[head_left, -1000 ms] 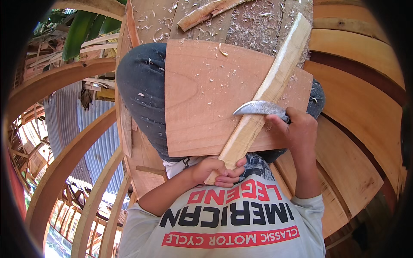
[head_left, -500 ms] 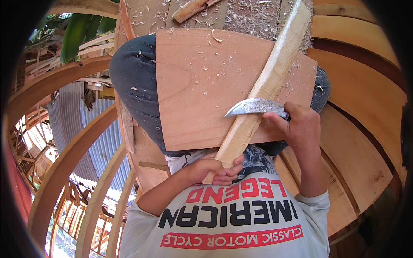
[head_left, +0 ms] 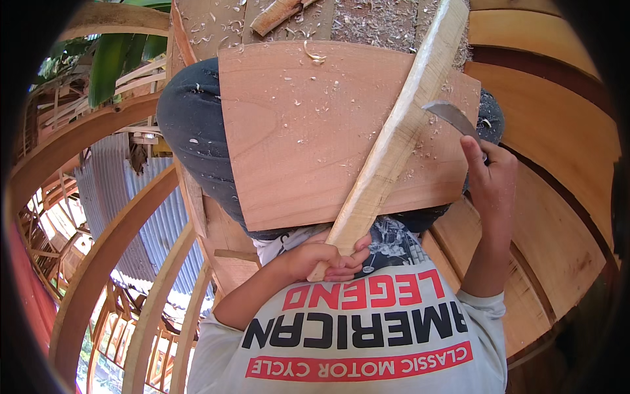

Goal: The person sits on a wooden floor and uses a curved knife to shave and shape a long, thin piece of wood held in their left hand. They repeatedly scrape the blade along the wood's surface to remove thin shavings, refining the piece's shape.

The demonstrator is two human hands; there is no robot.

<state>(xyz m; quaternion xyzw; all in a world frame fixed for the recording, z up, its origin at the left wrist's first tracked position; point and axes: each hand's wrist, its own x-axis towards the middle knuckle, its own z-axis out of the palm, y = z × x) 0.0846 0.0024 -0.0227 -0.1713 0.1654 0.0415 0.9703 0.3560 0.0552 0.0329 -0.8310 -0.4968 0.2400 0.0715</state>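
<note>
Left hand (head_left: 321,259) grips the near end of a pale wooden stave (head_left: 394,141), which slants away to the far right across a reddish board (head_left: 295,138) resting on the lap. Right hand (head_left: 489,177), closed around a curved knife (head_left: 453,117), sets the blade against the stave's right edge. Wood shavings (head_left: 387,23) lie beyond.
</note>
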